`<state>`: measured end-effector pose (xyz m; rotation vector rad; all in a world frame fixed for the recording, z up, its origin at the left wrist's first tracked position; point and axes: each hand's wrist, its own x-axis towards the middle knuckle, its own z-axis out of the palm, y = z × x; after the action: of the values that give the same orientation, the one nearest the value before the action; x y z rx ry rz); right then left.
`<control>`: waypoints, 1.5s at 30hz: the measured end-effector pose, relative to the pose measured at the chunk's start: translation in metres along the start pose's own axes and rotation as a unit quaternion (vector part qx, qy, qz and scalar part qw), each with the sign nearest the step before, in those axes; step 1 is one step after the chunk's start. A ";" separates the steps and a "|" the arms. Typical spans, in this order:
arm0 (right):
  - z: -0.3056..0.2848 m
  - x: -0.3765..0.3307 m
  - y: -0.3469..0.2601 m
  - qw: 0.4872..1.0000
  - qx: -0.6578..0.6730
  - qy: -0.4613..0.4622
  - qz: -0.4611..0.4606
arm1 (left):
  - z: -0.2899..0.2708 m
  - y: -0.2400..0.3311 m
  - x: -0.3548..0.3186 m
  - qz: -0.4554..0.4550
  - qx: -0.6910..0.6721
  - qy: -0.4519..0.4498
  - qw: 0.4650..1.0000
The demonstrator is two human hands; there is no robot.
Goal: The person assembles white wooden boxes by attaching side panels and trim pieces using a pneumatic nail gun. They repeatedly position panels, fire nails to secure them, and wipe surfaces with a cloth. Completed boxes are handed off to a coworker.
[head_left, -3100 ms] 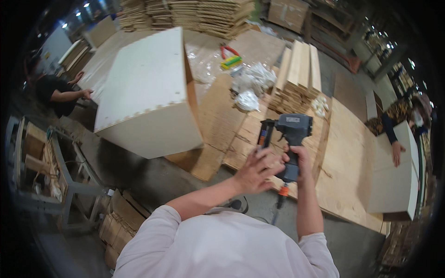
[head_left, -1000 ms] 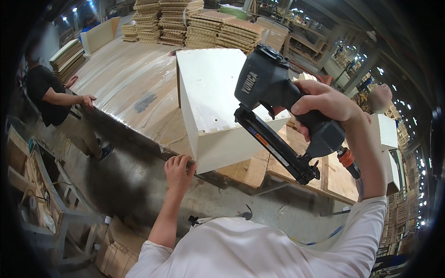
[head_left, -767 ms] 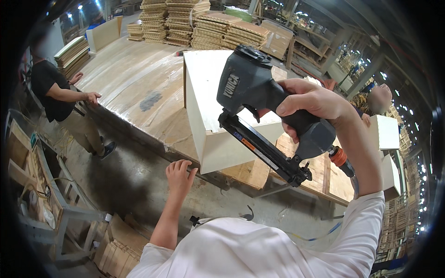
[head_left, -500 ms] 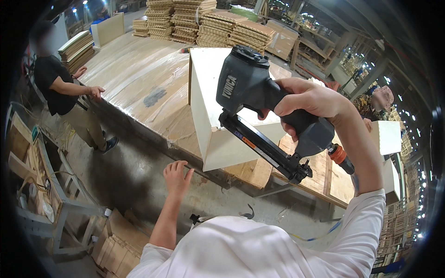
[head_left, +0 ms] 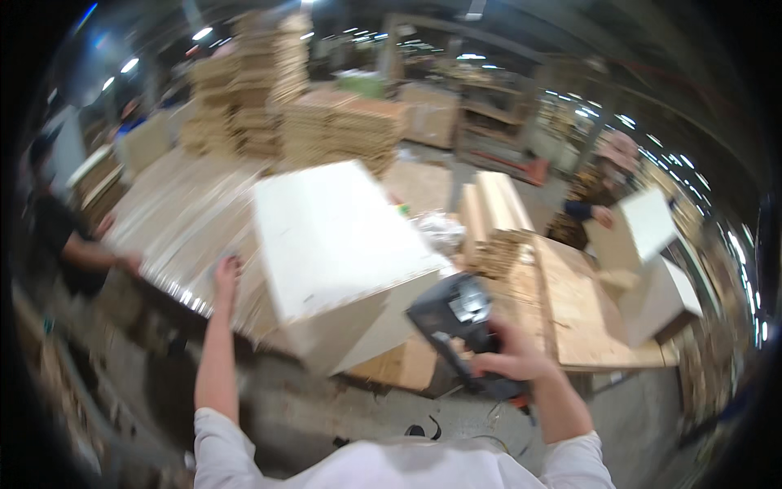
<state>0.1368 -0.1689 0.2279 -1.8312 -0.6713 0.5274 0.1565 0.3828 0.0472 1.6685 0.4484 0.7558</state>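
Observation:
My right hand (head_left: 517,354) is wrapped round the handle of a black air nail gun (head_left: 444,322), held low at the near right corner of a large white box (head_left: 338,236). The box has pale panels and stands tilted in view at the table's front edge. My left hand (head_left: 228,277) is stretched forward to the left of the box, above the plastic-covered tabletop (head_left: 183,220). Motion smears its fingers, and nothing can be made out in them. Whether the gun touches the box is unclear.
Stacked wooden slats (head_left: 493,216) and plywood (head_left: 599,310) lie to the right, with white boxes (head_left: 660,297) beyond. A person (head_left: 603,183) handles one there. Another person (head_left: 69,236) stands at the left table edge. Tall panel stacks (head_left: 244,90) rise at the back.
The nail gun has come down from raised in front of me to beside the box. My left hand has moved forward over the table. The whole view has swung toward the right.

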 end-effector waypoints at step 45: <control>-0.182 0.038 -0.001 0.992 0.039 0.081 -0.089 | 0.176 0.160 -0.273 0.496 0.282 -0.062 0.819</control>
<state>0.2814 -0.2693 0.2890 -1.7000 -0.6861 0.2803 0.0661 0.0402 0.1189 2.5208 -0.4134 1.3323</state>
